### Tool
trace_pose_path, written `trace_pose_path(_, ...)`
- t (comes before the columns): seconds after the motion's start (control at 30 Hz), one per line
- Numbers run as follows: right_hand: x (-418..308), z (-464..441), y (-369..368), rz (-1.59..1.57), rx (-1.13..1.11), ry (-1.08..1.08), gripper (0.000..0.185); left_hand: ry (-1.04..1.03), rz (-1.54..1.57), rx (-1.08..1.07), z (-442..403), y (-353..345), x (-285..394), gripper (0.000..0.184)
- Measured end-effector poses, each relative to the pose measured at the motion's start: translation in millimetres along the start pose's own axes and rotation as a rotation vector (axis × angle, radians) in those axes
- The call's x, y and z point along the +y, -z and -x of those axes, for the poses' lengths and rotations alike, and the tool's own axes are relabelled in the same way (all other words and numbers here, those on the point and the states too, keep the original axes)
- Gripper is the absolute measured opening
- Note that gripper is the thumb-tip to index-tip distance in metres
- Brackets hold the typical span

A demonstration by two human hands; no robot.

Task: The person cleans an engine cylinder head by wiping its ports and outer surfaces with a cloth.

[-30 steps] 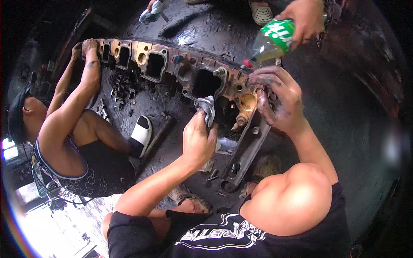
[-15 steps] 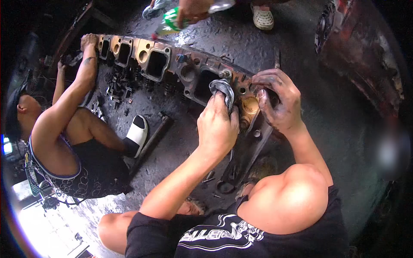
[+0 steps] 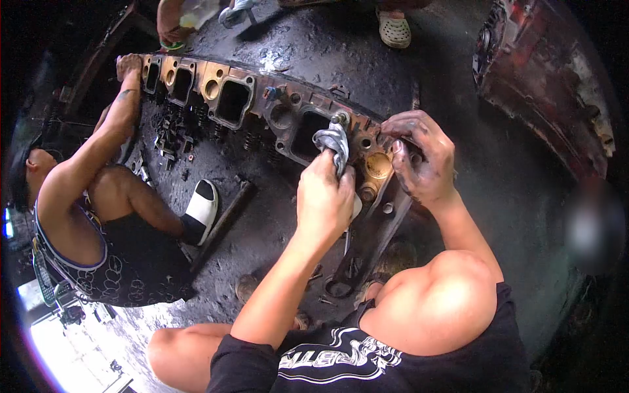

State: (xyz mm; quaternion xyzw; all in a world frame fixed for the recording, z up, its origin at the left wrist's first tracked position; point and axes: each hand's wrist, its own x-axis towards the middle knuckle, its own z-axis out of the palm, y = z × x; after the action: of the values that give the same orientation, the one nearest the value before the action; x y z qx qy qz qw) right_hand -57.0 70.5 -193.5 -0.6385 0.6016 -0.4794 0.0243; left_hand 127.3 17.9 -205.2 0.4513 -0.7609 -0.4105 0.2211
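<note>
A long metal engine part [image 3: 282,118] with rectangular openings and brass-coloured patches runs from upper left to centre right. My left hand [image 3: 325,193] is closed round a grey rag [image 3: 334,143], which lies against the part beside a bolt [image 3: 340,120]. At the part's right end, my right hand [image 3: 422,154] curls its blackened fingers and thumb over the edge. A round brass-coloured recess [image 3: 378,165] is between my hands.
On the left a crouching person [image 3: 98,196] grips the part's far end. Another person's hand [image 3: 171,33] holds a bottle [image 3: 193,13] at the top. Loose metal pieces [image 3: 167,141] and a bar [image 3: 223,226] lie on the floor. A rusty panel [image 3: 550,85] stands at right.
The other person's hand and bottle have moved from upper right to upper left. My left hand has brought the rag right and up against the bolt area. My right hand stays at the end.
</note>
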Motion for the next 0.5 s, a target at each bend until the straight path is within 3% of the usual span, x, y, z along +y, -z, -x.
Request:
trace_pose_path(0.1, -1.9, -0.8, 0.4, -0.017, 0.008, -0.016, 0.015, 0.041, 0.013, -0.108, -1.8, 11.2, -7.7, 0.025)
trace_pose_path(0.23, -4.4, -1.4, -1.0, -0.025, 0.005, -0.036, 0.015, -0.325, -0.301, 0.164, 1.9, 5.2, -18.7, 0.037)
trace_pose_path(0.37, -2.8, 1.0, -2.8, -0.04, 0.01, -0.072, 0.013, -0.339, -0.36, 0.248, 5.6, -9.2, -21.0, 0.035)
trace_pose_path(0.5, -0.8, 3.9, -5.3, -0.022, 0.005, -0.063, 0.014, -0.197, -0.182, 0.038, -0.7, 8.9, -12.6, 0.028)
